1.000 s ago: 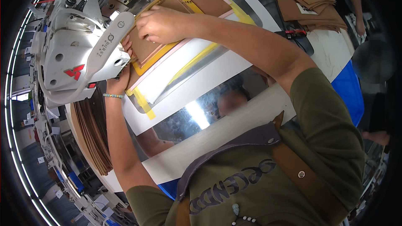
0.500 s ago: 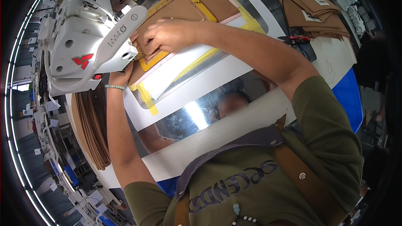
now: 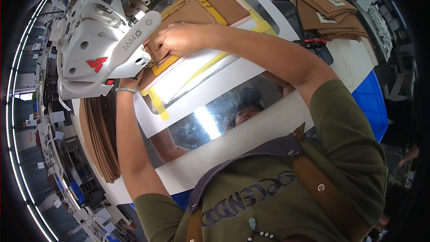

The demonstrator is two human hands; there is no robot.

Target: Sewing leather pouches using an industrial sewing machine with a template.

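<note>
A brown leather-like panel (image 3: 186,12) lies inside a yellow template frame (image 3: 219,16) under the head of a white sewing machine (image 3: 101,58). My right hand (image 3: 181,39) is over the frame's near-left part, fingers bent and drawn together, tips down on the brown panel close to the needle area. What those tips pinch, if anything, is too small to tell. My left hand (image 3: 129,83), below a beaded bracelet, reaches under the machine head at the panel's left side. Most of its fingers are hidden behind the machine.
A white sheet (image 3: 210,83) with yellow tape strips (image 3: 157,104) lies under the frame, beside a reflective metal plate (image 3: 197,127). Brown pieces stand stacked at left (image 3: 99,139); more brown pieces (image 3: 331,18) lie at far right, near red-handled snips (image 3: 312,42). A blue bin (image 3: 371,105) is at right.
The whole view has shifted slightly, the machine head appearing a bit further right. My right fingers look more bent and gathered on the panel; the left hand stays behind the machine.
</note>
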